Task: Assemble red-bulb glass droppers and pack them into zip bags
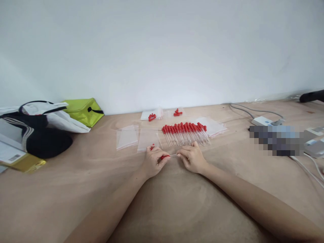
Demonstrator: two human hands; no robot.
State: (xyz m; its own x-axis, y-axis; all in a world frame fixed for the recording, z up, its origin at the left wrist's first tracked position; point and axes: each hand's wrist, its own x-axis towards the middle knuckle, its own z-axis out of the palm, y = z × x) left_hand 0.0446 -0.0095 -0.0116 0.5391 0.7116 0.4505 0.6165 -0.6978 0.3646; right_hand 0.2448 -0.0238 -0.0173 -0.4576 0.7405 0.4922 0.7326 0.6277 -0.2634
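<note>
One slim clear tube (173, 155) with one red elongated bulb (165, 157) spans two grips: left hand (155, 162) pinching bulb, right hand (192, 159) pinching tube. At one o'clock, one row of red-topped clear tubes (186, 127), too crowded to count; at eleven and twelve, two red heaps (152, 117).

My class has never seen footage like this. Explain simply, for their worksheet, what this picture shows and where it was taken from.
There is no machine here. The one picture comes from a camera worn on a person's head, looking forward and down at two bare hands. The left hand pinches a red bulb; the right hand holds the thin clear tube that runs between the hands. Beyond them, on the table, lie a row of red-topped tubes, flat clear bags and two small groups of loose red bulbs. Further left sits a green bag; further right, a white power strip.
</note>
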